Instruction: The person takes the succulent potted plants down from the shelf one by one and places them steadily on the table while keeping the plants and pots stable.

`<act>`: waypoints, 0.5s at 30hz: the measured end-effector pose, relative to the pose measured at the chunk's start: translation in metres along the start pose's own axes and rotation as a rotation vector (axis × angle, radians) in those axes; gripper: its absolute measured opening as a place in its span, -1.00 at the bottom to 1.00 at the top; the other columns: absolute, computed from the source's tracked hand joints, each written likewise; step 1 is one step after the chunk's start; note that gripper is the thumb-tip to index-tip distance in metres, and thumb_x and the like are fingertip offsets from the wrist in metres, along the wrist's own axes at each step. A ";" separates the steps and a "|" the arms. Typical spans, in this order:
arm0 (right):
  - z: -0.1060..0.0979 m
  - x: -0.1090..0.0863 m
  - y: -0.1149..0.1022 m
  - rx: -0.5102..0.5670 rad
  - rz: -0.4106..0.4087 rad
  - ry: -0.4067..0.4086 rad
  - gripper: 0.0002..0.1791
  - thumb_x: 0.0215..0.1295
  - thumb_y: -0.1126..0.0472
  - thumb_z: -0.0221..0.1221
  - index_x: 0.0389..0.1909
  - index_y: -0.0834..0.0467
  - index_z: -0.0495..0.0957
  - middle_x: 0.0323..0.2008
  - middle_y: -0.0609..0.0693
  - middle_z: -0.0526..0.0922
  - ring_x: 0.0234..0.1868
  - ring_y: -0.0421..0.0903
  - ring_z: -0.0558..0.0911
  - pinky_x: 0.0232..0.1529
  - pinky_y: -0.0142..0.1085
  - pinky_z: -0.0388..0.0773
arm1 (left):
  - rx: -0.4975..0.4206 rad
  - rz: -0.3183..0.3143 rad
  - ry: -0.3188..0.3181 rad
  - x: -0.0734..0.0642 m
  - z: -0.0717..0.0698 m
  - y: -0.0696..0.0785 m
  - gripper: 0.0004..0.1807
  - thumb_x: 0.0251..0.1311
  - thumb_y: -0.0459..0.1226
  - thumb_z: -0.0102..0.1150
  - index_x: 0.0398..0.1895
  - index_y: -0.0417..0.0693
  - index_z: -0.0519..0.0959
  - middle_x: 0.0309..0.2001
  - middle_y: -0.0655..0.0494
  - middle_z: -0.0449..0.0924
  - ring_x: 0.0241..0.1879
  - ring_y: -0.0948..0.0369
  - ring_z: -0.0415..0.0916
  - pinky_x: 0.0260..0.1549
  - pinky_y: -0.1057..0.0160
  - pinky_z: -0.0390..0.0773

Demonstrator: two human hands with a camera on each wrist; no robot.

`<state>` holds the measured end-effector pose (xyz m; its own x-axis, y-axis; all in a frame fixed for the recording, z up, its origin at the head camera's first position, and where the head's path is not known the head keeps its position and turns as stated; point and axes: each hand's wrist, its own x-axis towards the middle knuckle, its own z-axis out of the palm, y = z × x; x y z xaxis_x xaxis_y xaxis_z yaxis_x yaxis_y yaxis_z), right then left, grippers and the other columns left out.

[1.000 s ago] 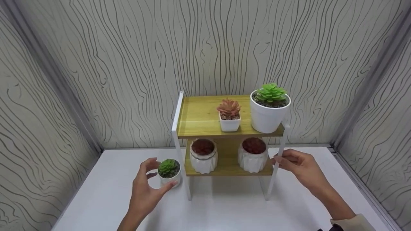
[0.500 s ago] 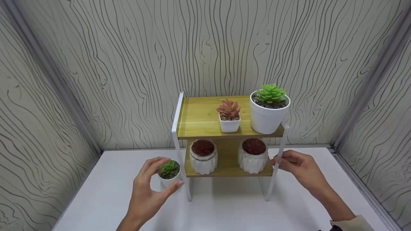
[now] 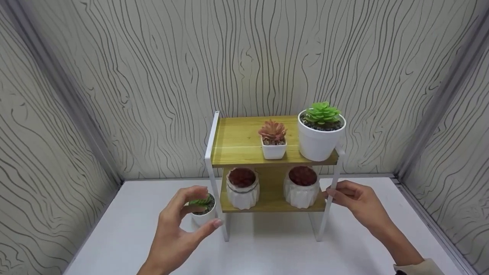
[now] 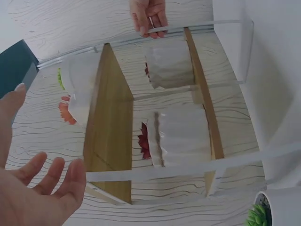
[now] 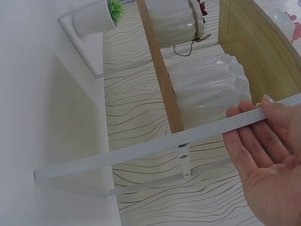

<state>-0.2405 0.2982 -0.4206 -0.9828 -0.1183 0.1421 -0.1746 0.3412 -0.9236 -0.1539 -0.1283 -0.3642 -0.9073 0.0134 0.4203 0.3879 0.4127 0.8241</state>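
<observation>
My left hand point(image 3: 174, 233) is spread in a C shape, thumb apart from the bent fingers, overlapping a small green succulent in a round white pot point(image 3: 204, 219). In the left wrist view this hand point(image 4: 37, 200) holds nothing, and the pot point(image 4: 284, 207) stands apart from it at the lower right. The pot is on the table beside the left leg of a two-tier wooden shelf point(image 3: 237, 133). On the other side, my right hand point(image 3: 361, 206) pinches the shelf's white right leg point(image 5: 141, 149) between thumb and fingers, at lower-board height.
A reddish succulent in a square pot point(image 3: 273, 151) and a large green one in a white pot point(image 3: 320, 143) stand on the top board. Two ribbed white pots point(image 3: 243, 196) with dark red plants occupy the lower board. A patterned wall point(image 3: 244, 57) rises behind.
My left hand has moved slightly toward the shelf, its fingers now covering more of the small green succulent, which stays on the table. The right hand keeps its hold on the shelf leg.
</observation>
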 end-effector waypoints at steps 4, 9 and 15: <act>0.000 0.000 0.000 -0.004 0.005 -0.003 -0.63 0.50 0.03 0.27 0.05 0.27 0.67 -0.02 0.14 0.83 0.06 -0.32 0.75 0.12 -0.44 0.67 | -0.075 -0.045 -0.053 -0.001 -0.004 0.018 -0.31 0.01 -0.20 0.67 0.23 0.12 0.54 0.11 0.21 0.63 0.11 0.26 0.62 0.11 0.31 0.70; -0.001 -0.001 0.002 -0.005 -0.015 -0.003 -0.65 0.51 0.06 0.25 0.04 0.28 0.67 -0.04 0.13 0.83 0.06 -0.31 0.75 0.12 -0.45 0.68 | -0.125 -0.020 -0.117 0.005 -0.006 0.031 -0.33 0.07 -0.19 0.63 0.26 0.08 0.54 0.17 0.13 0.59 0.12 0.21 0.63 0.11 0.32 0.71; -0.002 -0.001 0.002 -0.006 -0.048 -0.016 -0.67 0.52 0.08 0.24 0.02 0.28 0.67 -0.06 0.14 0.83 0.05 -0.29 0.76 0.13 -0.44 0.68 | -0.167 0.033 -0.163 0.012 -0.006 0.039 -0.29 0.08 -0.21 0.62 0.32 0.04 0.50 0.21 0.06 0.57 0.20 0.17 0.62 0.14 0.28 0.71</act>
<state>-0.2401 0.3005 -0.4225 -0.9721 -0.1499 0.1805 -0.2222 0.3405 -0.9136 -0.1489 -0.1173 -0.3253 -0.9028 0.1767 0.3920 0.4266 0.2529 0.8684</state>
